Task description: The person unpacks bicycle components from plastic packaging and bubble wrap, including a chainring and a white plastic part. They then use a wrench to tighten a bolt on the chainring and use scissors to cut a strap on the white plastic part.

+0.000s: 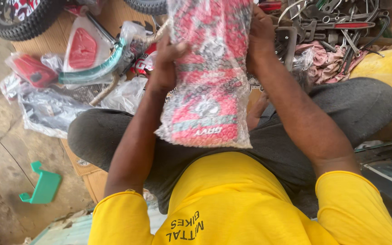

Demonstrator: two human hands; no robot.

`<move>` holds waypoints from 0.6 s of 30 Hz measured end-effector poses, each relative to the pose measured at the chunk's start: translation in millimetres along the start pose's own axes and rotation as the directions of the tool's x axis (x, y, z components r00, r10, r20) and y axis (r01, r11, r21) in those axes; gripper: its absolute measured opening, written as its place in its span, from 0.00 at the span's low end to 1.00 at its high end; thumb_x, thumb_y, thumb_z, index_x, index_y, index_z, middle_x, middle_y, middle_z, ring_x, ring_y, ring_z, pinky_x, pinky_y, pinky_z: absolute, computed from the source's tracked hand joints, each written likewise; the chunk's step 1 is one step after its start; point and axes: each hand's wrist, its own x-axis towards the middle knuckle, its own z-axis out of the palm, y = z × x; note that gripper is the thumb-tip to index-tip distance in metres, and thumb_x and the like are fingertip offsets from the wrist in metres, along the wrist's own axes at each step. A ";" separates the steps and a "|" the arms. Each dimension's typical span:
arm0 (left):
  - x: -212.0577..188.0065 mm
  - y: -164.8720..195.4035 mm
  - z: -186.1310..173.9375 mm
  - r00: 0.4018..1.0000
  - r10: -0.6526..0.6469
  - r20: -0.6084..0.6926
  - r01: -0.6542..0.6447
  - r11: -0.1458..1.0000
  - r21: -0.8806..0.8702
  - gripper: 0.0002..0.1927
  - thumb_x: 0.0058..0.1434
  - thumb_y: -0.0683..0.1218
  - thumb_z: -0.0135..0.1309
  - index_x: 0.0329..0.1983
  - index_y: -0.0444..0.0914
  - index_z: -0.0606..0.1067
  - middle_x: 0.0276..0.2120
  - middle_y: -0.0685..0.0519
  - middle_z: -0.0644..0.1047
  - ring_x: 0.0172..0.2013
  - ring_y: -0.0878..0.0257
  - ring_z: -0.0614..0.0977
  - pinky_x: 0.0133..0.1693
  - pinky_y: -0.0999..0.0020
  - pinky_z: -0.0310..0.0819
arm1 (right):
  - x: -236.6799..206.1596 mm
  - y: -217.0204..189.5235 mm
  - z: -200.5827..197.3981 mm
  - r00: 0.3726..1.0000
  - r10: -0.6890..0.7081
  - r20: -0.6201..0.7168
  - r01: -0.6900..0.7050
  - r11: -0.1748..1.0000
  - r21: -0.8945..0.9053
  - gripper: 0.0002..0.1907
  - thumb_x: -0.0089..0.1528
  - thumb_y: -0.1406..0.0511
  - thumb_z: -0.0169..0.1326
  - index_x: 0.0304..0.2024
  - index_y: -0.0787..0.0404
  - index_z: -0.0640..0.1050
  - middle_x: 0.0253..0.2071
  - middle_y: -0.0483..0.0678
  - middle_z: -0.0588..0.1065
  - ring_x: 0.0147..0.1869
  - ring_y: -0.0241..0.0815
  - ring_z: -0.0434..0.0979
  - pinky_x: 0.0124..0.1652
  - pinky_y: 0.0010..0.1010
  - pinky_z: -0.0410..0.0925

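**Both hands hold a bubble-wrapped red part over the lap**

The person sits cross-legged, and a red and white part in bubble wrap [209, 77] stands upright in the middle, above the lap. The left hand [165, 63] clasps its left edge, fingers curled onto the wrap. The right hand [260, 38] grips its right edge, fingers closed around it. Far left lies a black tyre [19, 20], with plastic-bagged red parts [80, 50] beside it. Tools [336, 20] are piled far right. A green bracket [44, 183] lies near left.
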 end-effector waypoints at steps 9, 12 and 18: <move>19.2 -18.4 8.5 0.994 0.105 0.005 -0.100 0.931 0.352 0.51 0.64 0.72 0.49 0.77 0.34 0.54 0.58 0.41 0.75 0.57 0.55 0.76 0.57 0.55 0.71 | -29.5 -8.6 28.2 0.961 -0.268 0.069 0.272 0.960 -0.065 0.10 0.73 0.62 0.54 0.46 0.65 0.79 0.42 0.46 0.80 0.45 0.36 0.80 0.50 0.30 0.76; 24.1 -20.2 11.5 0.952 0.305 0.027 -0.290 0.870 0.398 0.50 0.72 0.74 0.45 0.79 0.32 0.55 0.74 0.42 0.63 0.75 0.53 0.62 0.76 0.52 0.54 | -37.4 -11.0 42.5 0.951 -0.302 0.066 0.306 0.950 -0.068 0.10 0.73 0.63 0.56 0.47 0.65 0.80 0.41 0.45 0.80 0.44 0.35 0.78 0.51 0.29 0.74; 18.2 -12.1 33.3 0.984 0.179 0.004 -0.169 0.927 0.336 0.54 0.62 0.78 0.50 0.73 0.32 0.64 0.65 0.40 0.74 0.67 0.50 0.73 0.71 0.53 0.65 | -41.1 -21.6 75.2 0.950 -0.311 0.000 0.311 0.950 -0.019 0.08 0.72 0.65 0.57 0.39 0.63 0.80 0.34 0.44 0.78 0.33 0.34 0.75 0.37 0.27 0.70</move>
